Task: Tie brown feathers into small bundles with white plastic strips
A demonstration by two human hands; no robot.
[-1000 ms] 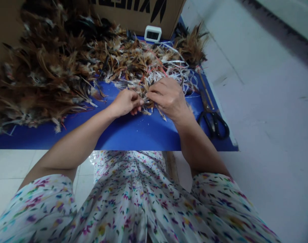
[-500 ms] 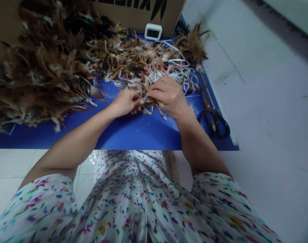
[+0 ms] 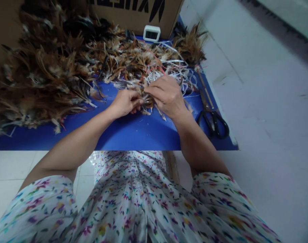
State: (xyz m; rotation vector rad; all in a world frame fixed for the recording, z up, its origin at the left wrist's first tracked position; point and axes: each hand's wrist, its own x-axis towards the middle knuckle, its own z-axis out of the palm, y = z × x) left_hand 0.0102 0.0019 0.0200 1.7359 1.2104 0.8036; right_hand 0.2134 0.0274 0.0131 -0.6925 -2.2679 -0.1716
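Note:
My left hand (image 3: 127, 102) is closed in a pinch, thumb against fingertips, with pale feather ends at its tips. Close to its right, my right hand (image 3: 166, 94) bends over a small cluster of brown and whitish feathers (image 3: 148, 102), its thumb and fingers pinched together at the cluster's upper edge. The fingertips hide exactly which feathers are held. Just behind the right hand lies a tangle of white plastic strips (image 3: 177, 72) with a few red strands among them. Loose feathers touch the blue tabletop (image 3: 138, 135) beneath both hands.
A large heap of brown feathers (image 3: 42, 77) covers the left and back of the table. Black-handled scissors (image 3: 213, 123) lie at the right edge beside a thin stick (image 3: 205, 87). A small white digital clock (image 3: 151, 33) stands before a cardboard box (image 3: 133, 17).
My right hand's fingertips have shifted slightly up and left over the feather cluster. My left hand keeps its pinch in nearly the same place. The view has tilted a little.

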